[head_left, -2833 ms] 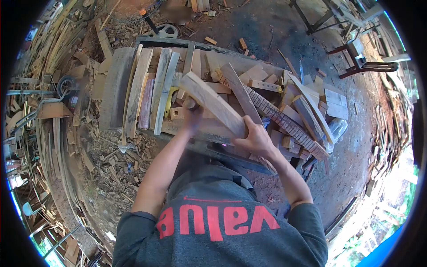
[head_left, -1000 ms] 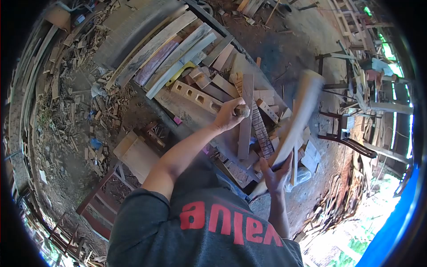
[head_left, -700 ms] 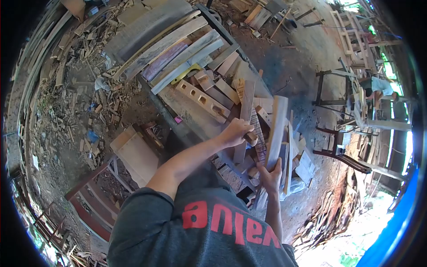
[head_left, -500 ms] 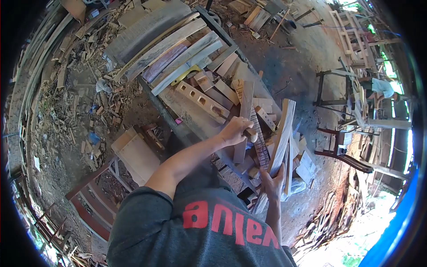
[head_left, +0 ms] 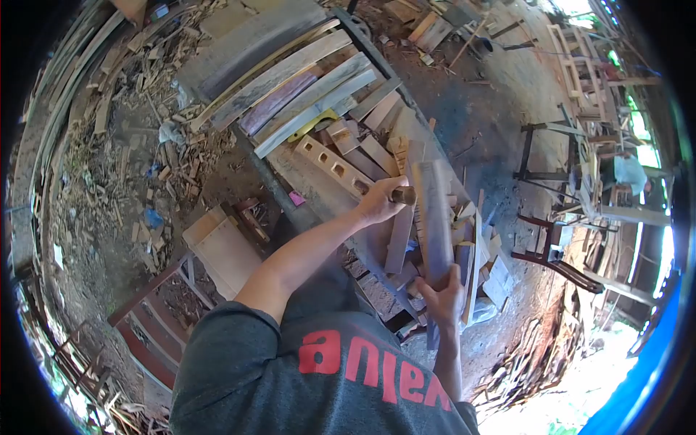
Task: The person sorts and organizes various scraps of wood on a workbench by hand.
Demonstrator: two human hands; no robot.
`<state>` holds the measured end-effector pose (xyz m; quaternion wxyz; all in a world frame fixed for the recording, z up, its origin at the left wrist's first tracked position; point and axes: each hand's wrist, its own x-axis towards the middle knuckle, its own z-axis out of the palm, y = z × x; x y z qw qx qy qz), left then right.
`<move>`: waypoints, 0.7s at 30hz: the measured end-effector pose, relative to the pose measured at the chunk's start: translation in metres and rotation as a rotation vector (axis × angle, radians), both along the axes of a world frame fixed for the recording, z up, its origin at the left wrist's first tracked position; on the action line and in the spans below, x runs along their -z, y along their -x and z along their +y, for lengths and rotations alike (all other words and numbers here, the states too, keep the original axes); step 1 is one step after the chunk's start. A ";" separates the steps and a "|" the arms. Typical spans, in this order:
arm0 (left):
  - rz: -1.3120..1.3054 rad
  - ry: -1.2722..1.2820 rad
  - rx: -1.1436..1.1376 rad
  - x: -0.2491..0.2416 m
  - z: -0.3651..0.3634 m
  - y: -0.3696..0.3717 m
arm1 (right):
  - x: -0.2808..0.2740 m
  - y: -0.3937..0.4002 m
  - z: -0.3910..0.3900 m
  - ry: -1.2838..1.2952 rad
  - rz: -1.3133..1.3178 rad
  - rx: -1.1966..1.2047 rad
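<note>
My left hand is closed around a round wooden handle. Its butt end points toward me, and I cannot make out the tool it belongs to. My right hand grips the lower part of a long, narrow wooden board, thumb on its near face. The board is tilted up over the bench and slightly blurred. Beside it lies another wood strip, partly under my left hand. A pale block with square holes rests just left of that hand. Loose offcuts are heaped to the right.
Several curved boards lie across the bench's far end, near a yellow tool. Wood scraps litter the ground at left. A slatted wooden chair piece stands at lower left. Chair frames and a person are at right.
The board in my right hand has swung left and turned, now showing a broad darker face. My left hand has shifted slightly up, and the handle has turned in it.
</note>
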<state>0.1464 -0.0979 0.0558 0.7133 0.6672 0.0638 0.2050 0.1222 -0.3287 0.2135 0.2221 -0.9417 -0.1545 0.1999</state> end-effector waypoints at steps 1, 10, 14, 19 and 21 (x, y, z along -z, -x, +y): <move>-0.004 -0.037 -0.012 0.007 -0.003 0.001 | -0.012 0.007 0.010 0.011 0.017 -0.002; -0.130 -0.237 0.254 0.026 -0.004 -0.006 | 0.037 0.010 -0.018 -0.209 0.121 0.097; 0.190 0.082 0.455 -0.012 0.032 -0.032 | 0.016 0.016 -0.006 -0.300 0.110 0.334; 0.245 0.314 0.363 -0.009 0.056 -0.048 | 0.008 0.021 0.001 -0.324 0.136 0.361; 0.252 0.252 0.291 -0.008 0.056 -0.049 | 0.001 0.022 0.008 -0.319 0.122 0.356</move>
